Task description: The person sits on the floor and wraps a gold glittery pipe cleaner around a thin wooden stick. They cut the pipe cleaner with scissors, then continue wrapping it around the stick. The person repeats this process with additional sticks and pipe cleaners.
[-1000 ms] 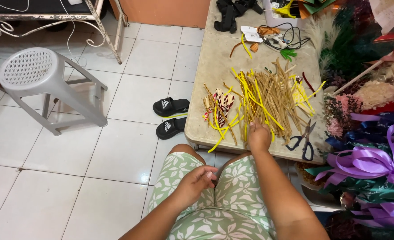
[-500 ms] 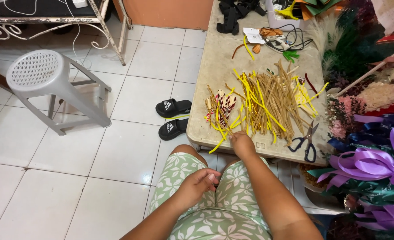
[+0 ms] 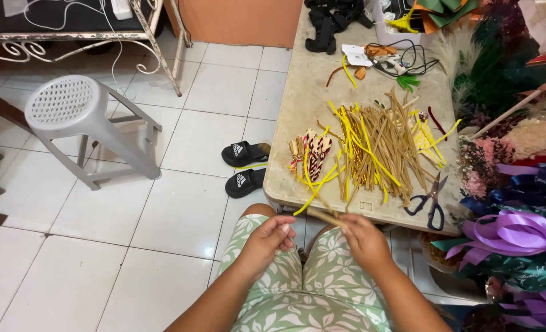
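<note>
My right hand (image 3: 364,238) grips a thin tan stick (image 3: 324,216) over my lap, just below the table's front edge. Its free end points left and up. My left hand (image 3: 268,238) rests on my left knee with loosely curled fingers and nothing in it, close to the stick's end. On the beige table (image 3: 303,98) lies a pile of tan and yellow sticks (image 3: 377,150). Left of that pile lie patterned striped pieces (image 3: 314,154). Black-handled scissors (image 3: 431,198) sit at the front right edge.
A grey plastic stool (image 3: 79,120) stands on the white tiled floor at left. Black sandals (image 3: 245,166) lie beside the table. Purple ribbon bows (image 3: 522,230), dried flowers and green wrapping crowd the right side. Cables and black items lie at the table's far end.
My right hand has drawn back from the stick pile to my lap with one tan stick in it. My left hand has stayed on my knee.
</note>
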